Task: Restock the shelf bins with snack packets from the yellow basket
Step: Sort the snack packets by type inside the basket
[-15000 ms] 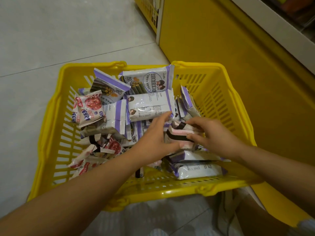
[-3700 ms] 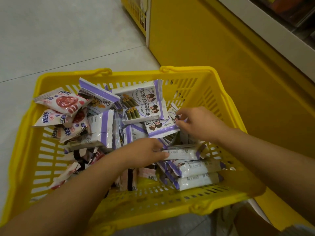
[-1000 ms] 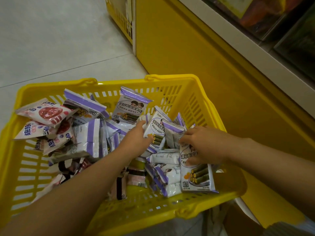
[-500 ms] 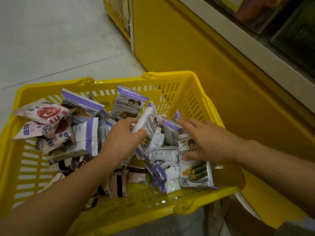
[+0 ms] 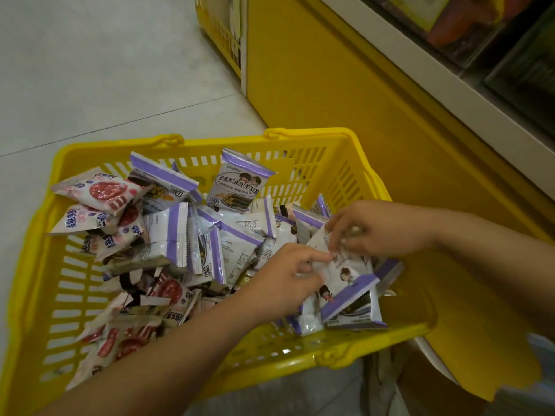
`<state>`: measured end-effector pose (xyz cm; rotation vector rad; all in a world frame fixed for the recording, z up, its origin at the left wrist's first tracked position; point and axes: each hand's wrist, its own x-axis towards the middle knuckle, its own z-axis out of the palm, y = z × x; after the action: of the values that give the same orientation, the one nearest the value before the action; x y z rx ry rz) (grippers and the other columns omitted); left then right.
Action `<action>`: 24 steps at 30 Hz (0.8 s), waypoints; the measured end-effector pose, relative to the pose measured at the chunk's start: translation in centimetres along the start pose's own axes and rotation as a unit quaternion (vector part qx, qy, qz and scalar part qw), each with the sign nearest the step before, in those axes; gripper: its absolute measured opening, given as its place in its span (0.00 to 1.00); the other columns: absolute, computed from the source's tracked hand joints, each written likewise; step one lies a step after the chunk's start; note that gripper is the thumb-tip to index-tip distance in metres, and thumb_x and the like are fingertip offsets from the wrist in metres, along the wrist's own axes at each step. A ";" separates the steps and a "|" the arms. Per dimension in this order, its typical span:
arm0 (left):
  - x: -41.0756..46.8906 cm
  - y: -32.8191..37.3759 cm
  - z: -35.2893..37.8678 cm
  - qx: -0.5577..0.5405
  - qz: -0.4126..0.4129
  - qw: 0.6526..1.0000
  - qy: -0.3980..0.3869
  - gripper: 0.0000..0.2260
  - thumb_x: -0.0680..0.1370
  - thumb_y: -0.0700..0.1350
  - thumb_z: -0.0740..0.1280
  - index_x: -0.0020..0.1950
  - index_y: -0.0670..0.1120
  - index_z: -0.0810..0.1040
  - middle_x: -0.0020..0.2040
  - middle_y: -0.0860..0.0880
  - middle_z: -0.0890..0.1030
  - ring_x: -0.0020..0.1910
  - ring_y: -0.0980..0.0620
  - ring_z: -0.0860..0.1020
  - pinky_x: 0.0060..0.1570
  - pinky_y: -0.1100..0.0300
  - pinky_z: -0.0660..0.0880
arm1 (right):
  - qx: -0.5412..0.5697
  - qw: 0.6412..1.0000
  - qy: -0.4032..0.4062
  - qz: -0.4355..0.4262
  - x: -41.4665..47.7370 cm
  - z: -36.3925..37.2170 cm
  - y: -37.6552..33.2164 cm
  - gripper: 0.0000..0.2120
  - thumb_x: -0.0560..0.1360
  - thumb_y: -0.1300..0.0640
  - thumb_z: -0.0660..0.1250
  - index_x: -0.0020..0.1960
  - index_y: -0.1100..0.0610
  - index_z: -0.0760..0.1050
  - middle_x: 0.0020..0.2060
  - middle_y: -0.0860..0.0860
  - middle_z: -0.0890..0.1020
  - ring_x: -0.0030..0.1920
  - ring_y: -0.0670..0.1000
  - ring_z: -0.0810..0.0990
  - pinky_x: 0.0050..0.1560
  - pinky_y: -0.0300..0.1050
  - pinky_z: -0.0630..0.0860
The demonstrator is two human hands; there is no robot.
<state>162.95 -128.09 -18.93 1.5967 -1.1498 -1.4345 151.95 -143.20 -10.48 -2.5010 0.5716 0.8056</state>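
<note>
The yellow basket (image 5: 300,360) sits on the floor, filled with several snack packets. White packets with purple stripes (image 5: 237,187) fill its middle and right; pink-and-red packets (image 5: 102,190) lie at its left. A small stack of purple-striped packets (image 5: 350,291) stands at the near right corner. My left hand (image 5: 285,279) pinches the top packet of that stack from the left. From above, the fingers of my right hand (image 5: 381,228) grip the same packet's upper edge.
A yellow shelf base (image 5: 345,94) rises just right of the basket, with a white shelf edge (image 5: 435,85) above it and dark goods behind. Another yellow rack (image 5: 219,28) stands at the top. Grey tiled floor (image 5: 90,70) lies to the left.
Both hands have come together on a purple-striped packet over the near right stack. My left hand moved right from the basket's middle with it. The view has shifted slightly.
</note>
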 end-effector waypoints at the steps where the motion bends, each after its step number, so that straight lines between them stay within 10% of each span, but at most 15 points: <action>1: 0.1 -0.2 -0.1 -0.001 0.004 1.000 -0.007 0.11 0.79 0.46 0.65 0.59 0.60 0.76 0.64 0.60 0.67 0.61 0.61 0.72 0.56 0.64 0.73 | -0.003 1.000 0.017 0.015 0.7 0.1 -0.2 0.12 0.79 0.55 0.61 0.59 0.49 0.78 0.61 0.49 0.78 0.59 0.49 0.76 0.59 0.43 0.72; 6: 0.7 -1.1 -1.0 -0.046 0.007 0.998 -0.046 0.09 0.78 0.45 0.68 0.48 0.61 0.81 0.53 0.72 0.74 0.58 0.73 0.71 0.61 0.57 0.72 | -0.095 0.993 0.050 0.044 5.8 2.0 -0.4 0.22 0.78 0.46 0.62 0.71 0.50 0.67 0.66 0.52 0.70 0.64 0.54 0.70 0.61 0.52 0.71; 12: 2.2 -2.0 -3.7 -0.088 -0.025 0.994 -0.055 0.08 0.78 0.38 0.66 0.46 0.50 0.81 0.49 0.51 0.85 0.51 0.56 0.82 0.53 0.63 0.77 | -0.231 0.967 -0.093 0.062 8.3 2.6 -0.4 0.34 0.72 0.31 0.59 0.73 0.46 0.64 0.72 0.53 0.65 0.70 0.57 0.64 0.65 0.58 0.69; 16: 5.0 -3.1 -5.8 0.169 -0.043 0.980 0.094 0.10 0.79 0.38 0.62 0.48 0.52 0.79 0.49 0.50 0.82 0.41 0.55 0.79 0.40 0.63 0.76 | -0.211 0.971 -0.104 0.051 6.4 3.1 -0.6 0.34 0.68 0.25 0.57 0.66 0.45 0.72 0.68 0.51 0.70 0.64 0.56 0.71 0.57 0.55 0.74; 24: 11.4 -4.1 -5.2 0.501 0.048 0.863 0.045 0.21 0.76 0.39 0.64 0.69 0.49 0.66 0.62 0.46 0.77 0.61 0.45 0.74 0.69 0.48 0.58 | -0.214 0.974 -0.058 0.050 5.7 3.2 -0.3 0.33 0.68 0.24 0.55 0.57 0.49 0.75 0.49 0.49 0.79 0.49 0.52 0.77 0.42 0.46 0.69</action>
<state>168.71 -137.51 -26.20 2.1726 -2.0674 -0.6474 154.89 -142.65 -16.27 -2.7996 0.5312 1.2149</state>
